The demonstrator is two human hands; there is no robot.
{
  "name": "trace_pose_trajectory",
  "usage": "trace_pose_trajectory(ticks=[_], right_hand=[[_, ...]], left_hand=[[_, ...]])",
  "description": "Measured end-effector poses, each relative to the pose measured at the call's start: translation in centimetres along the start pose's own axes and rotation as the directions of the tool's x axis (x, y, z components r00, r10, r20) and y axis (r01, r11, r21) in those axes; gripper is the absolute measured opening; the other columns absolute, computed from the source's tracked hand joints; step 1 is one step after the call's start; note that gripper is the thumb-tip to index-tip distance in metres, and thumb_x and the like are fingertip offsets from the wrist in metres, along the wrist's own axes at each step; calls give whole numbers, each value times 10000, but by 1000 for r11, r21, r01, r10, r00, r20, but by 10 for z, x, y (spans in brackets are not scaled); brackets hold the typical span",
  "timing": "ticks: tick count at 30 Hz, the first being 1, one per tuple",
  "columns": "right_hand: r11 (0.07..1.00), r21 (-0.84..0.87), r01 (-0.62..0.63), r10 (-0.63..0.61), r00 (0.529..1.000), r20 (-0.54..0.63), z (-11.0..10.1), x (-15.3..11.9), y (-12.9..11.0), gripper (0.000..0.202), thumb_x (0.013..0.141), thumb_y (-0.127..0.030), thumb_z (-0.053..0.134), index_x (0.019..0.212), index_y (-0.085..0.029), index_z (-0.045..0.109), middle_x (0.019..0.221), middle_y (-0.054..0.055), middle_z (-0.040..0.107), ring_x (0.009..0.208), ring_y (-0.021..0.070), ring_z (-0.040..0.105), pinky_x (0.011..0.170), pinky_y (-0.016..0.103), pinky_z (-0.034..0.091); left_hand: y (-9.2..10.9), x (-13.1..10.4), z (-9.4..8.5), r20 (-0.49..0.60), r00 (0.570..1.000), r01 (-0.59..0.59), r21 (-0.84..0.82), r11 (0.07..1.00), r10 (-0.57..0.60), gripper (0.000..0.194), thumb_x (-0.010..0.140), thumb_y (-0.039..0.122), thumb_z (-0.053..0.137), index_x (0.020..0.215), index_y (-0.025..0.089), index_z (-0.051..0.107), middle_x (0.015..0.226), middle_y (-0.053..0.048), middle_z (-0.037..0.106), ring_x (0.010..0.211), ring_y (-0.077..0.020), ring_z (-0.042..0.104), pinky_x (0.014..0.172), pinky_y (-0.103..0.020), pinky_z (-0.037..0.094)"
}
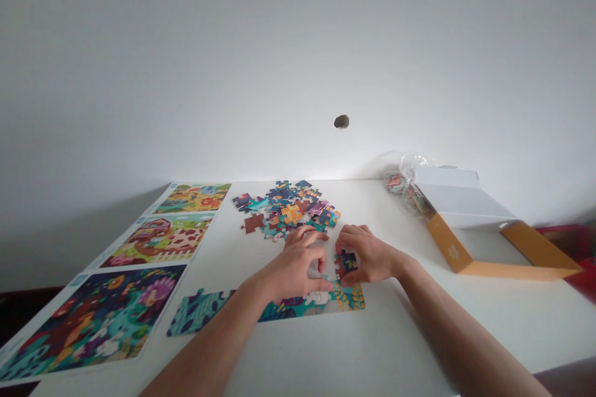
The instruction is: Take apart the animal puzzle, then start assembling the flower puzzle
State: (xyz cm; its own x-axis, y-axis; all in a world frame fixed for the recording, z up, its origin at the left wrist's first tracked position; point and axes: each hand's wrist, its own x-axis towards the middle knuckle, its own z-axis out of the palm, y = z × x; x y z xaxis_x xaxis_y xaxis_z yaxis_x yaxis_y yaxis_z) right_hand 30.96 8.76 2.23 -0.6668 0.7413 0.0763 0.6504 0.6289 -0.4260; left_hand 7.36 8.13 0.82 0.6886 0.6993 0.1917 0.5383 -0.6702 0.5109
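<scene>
A joined strip of puzzle pieces [298, 306] lies near the front of the white table, its left part crossed by my left forearm. My left hand [302, 260] hovers over the strip with fingers curved and apart, nothing visible in it; its thumb rests at the strip's upper edge. In my right hand [361, 254] is a dark blue puzzle piece [348, 260] with a green leaf pattern, held just above the strip's right end. Beyond both hands spreads a heap of loose puzzle pieces [291, 206], with an orange piece [292, 214] on top.
Picture cards line the left side: a dark forest scene [100, 322], a farm scene [162, 239] and a lion scene [195, 198]. At right stands an open orange box [512, 270], with a clear plastic bag [412, 189] behind it. A white wall [261, 74] borders the table.
</scene>
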Motion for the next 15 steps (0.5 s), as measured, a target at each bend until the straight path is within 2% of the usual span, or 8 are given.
trace_pose_trajectory(ticks=[2,5,8,10,12,15], right_hand=[[999,40,-1,2,1000,-30,1,1,-3,472,595,-427,832,917,-198,573,951,28,588,898,211,537,876,363,376],[986,166,-13,22,999,-50,3,3,-6,283,677,-257,751,866,-197,549,814,-20,612,747,145,544,799,301,407],[931,356,-76,126,985,-119,10,6,-2,169,768,-223,645,892,-202,532,743,-33,625,646,119,551,655,245,424],[875,465,-132,259,941,-219,15,9,6,137,843,-274,579,945,-204,520,729,-23,648,626,125,575,621,245,437],[841,514,-170,371,872,-319,20,13,15,164,893,-305,516,1020,-201,521,747,-4,675,654,140,607,646,265,462],[859,468,-207,416,814,-405,24,16,28,308,868,-247,513,1173,-200,514,910,41,703,788,166,641,743,307,497]], left_hand=[[0,0,0,4,1000,-1,3,1000,1,297,656,424,816,751,222,619,1349,-33,513,1309,-306,315,1098,-505,283],[0,0,0,0,1000,-3,10,1000,3,277,661,418,814,771,232,641,1339,-33,519,1307,-305,325,1101,-502,279],[-1,0,1,-2,1000,-10,17,1000,10,260,666,420,812,790,244,665,1337,-28,522,1293,-299,352,1101,-494,276],[-1,0,1,2,1000,-23,21,999,23,248,676,429,805,785,250,672,1340,-19,524,1283,-291,370,1100,-488,272],[-1,0,1,4,999,-36,23,999,36,245,682,434,801,775,249,670,1341,-13,529,1279,-286,377,1100,-482,267],[-1,0,2,-35,999,-27,35,999,28,218,710,400,784,786,238,658,1300,-18,557,1264,-276,391,1090,-463,280]])
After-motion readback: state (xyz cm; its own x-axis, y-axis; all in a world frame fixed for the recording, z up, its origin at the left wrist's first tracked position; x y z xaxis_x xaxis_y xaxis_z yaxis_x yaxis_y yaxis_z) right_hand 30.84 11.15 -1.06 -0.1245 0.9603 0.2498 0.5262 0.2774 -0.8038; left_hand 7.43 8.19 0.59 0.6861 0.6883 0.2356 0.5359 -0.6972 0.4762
